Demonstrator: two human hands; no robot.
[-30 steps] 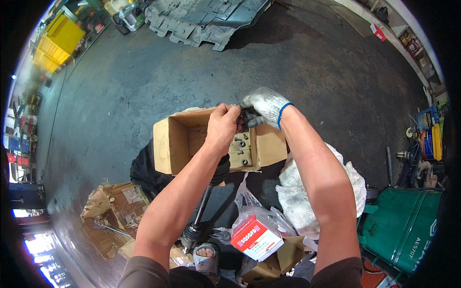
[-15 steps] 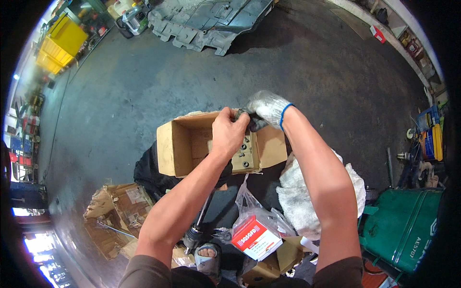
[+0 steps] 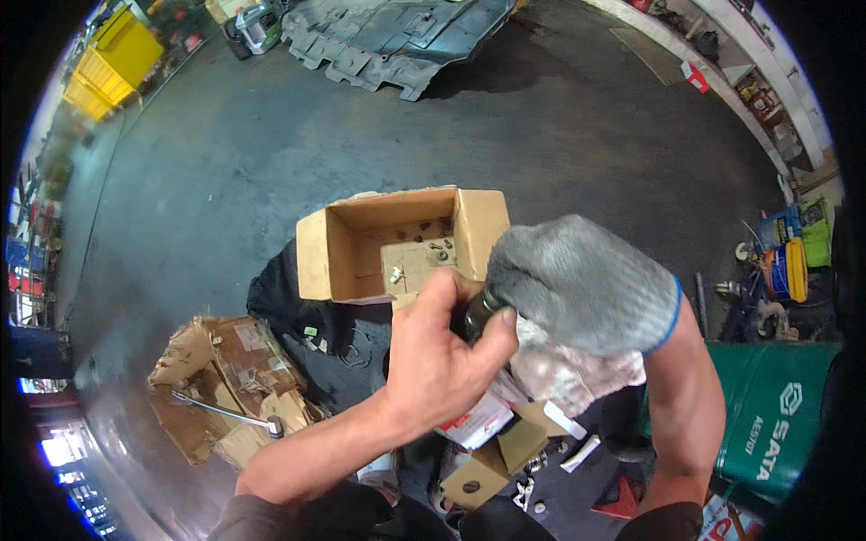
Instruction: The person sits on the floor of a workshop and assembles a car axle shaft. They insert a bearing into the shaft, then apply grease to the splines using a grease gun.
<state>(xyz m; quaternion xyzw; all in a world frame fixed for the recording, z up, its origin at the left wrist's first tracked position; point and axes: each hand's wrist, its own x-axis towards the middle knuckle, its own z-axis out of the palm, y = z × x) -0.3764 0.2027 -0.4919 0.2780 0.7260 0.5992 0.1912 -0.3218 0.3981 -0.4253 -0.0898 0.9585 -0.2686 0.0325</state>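
Note:
My bare left hand (image 3: 439, 361) and my right hand (image 3: 577, 288), in a grey knit glove with a blue cuff, meet close under the camera. Both grip a small dark round part (image 3: 478, 314) between them; most of it is hidden by the fingers. Just behind them an open cardboard box (image 3: 329, 257) stands on a dark cloth, with several bolts and small metal bits (image 3: 433, 248) lying on its bottom.
Torn cardboard (image 3: 225, 370) with a long ratchet wrench (image 3: 225, 410) lies at the left. A red-and-white packet (image 3: 474, 424) and scraps lie under my hands. A green drum (image 3: 776, 424) stands at the right; a grey plastic car underbody panel (image 3: 397, 36) lies on the concrete floor far back.
Both hands have come up from over the box toward the camera with the dark part, so they look much larger. The box's inside now shows.

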